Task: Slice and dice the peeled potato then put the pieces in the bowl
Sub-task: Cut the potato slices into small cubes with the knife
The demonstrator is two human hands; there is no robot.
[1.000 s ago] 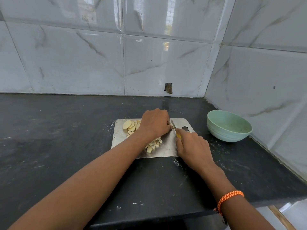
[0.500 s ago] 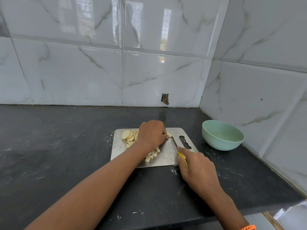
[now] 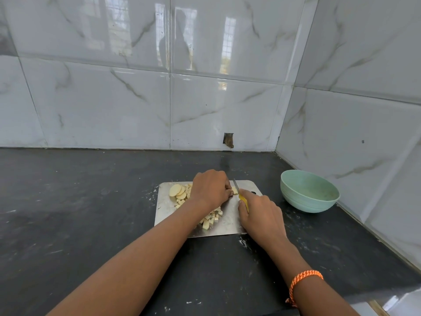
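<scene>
I clenched my left hand (image 3: 210,187) over the firm, slippery pale potato piece (image 3: 234,191); my right hand (image 3: 259,215) gripped the yellow-handled knife (image 3: 239,193).

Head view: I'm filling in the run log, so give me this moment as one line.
stage: dicing | left hand: steadying potato piece | right hand: gripping knife | board: slices, cubes | bowl: no pieces

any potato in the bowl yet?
No. The green bowl shows only its bare inside, while the potato slices and dice all lie on the cutting board.
</scene>
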